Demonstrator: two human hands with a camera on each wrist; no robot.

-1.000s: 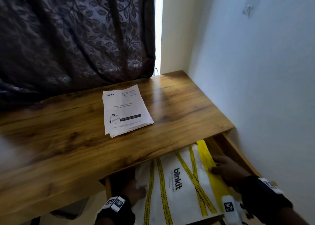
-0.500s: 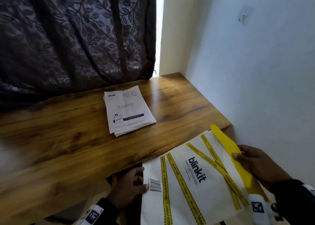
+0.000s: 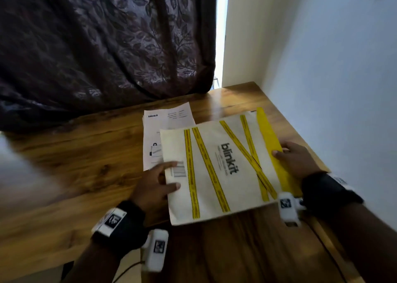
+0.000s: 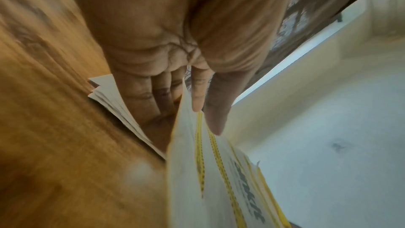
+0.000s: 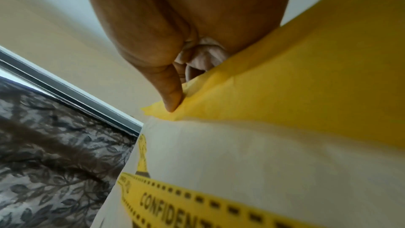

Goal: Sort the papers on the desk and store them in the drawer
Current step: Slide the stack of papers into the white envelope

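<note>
A white envelope with yellow tape stripes and a yellow flap lies flat over the desk, covering the lower right of a stack of printed papers. My left hand pinches the envelope's left edge by the barcode; in the left wrist view the thumb sits on top and the other fingers go beneath the envelope, next to the paper stack. My right hand grips the flap edge, and the right wrist view shows its thumb pressing the yellow flap.
The wooden desk runs left, with a white wall along its right side and a dark patterned curtain behind. Below the envelope a darker wood surface shows, apparently the pulled-out drawer.
Both hands have raised the envelope from the drawer and carried it forward onto the desk, where it now overlaps the paper stack. The view has tilted down.
</note>
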